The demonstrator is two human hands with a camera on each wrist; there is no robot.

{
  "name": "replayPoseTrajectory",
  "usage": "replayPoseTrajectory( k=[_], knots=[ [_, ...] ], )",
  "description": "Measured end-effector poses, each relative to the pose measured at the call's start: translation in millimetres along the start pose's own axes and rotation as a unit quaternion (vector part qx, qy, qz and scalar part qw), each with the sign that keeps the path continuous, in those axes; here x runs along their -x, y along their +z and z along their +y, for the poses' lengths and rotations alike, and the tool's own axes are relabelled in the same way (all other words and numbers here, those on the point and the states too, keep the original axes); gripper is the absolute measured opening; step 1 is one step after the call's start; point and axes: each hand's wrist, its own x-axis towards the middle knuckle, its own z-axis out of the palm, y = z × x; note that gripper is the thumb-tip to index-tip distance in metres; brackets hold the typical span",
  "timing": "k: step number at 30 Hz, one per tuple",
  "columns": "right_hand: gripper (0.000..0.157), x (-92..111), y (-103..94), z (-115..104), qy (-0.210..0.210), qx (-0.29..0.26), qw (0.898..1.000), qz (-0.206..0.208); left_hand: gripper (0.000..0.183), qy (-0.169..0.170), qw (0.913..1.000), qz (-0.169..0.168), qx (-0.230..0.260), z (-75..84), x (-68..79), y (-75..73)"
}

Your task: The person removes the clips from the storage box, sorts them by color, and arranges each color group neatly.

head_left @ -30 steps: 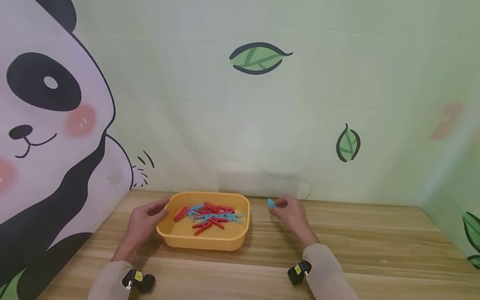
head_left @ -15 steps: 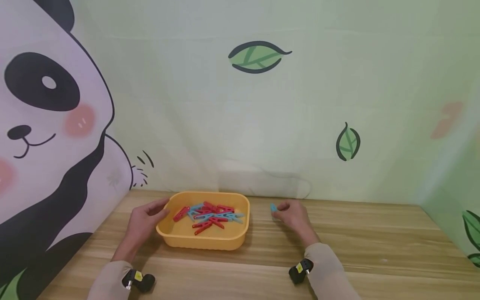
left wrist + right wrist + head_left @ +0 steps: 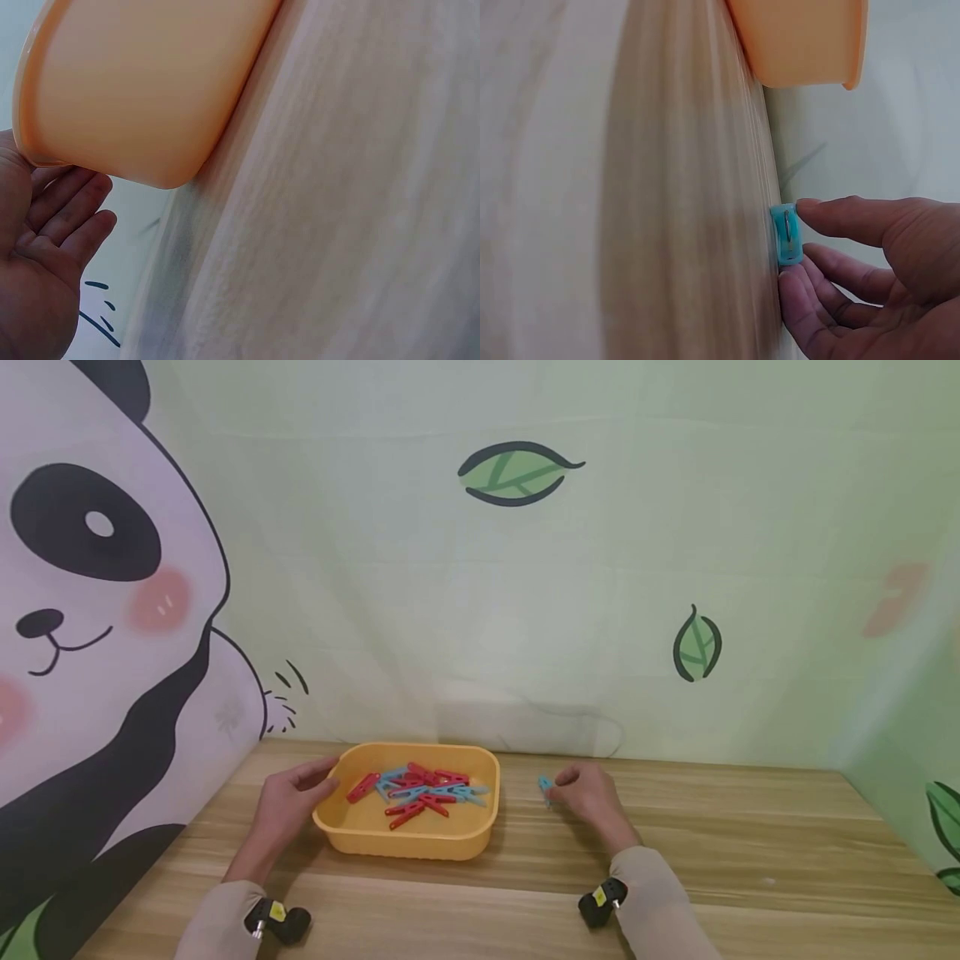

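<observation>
My right hand (image 3: 588,793) pinches a light blue clothespin (image 3: 545,789) down at the wooden table, right of the basket. In the right wrist view, the thumb and a fingertip bracket the clothespin (image 3: 787,234) at opposite edges, and its metal spring shows. A yellow plastic basket (image 3: 405,846) holds several red clothespins (image 3: 363,787) and blue clothespins (image 3: 393,774) in a loose heap. My left hand (image 3: 288,793) is at the basket's left end, fingers loosely extended along the rim. The left wrist view shows those fingers partly hidden behind the basket (image 3: 150,82).
The wooden table (image 3: 750,852) reaches back to a pale green cloth backdrop (image 3: 600,568) printed with leaves. A large panda print (image 3: 112,610) fills the left side. Small black cameras are strapped at both wrists.
My right hand has shifted slightly right and down, bringing the blue clothespin down to the table, where more of it now shows. The left hand and basket have stayed in place.
</observation>
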Motion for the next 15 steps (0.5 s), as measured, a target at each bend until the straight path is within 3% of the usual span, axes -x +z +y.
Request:
replayPoseTrajectory(
  k=[15],
  knots=[
    [0.021, 4.0, -1.9, -2.3, -0.002, -0.002, 1.0, -0.008, 0.047, 0.0, 1.0, 0.001, 0.004, -0.6, -0.6, -0.3]
  ],
)
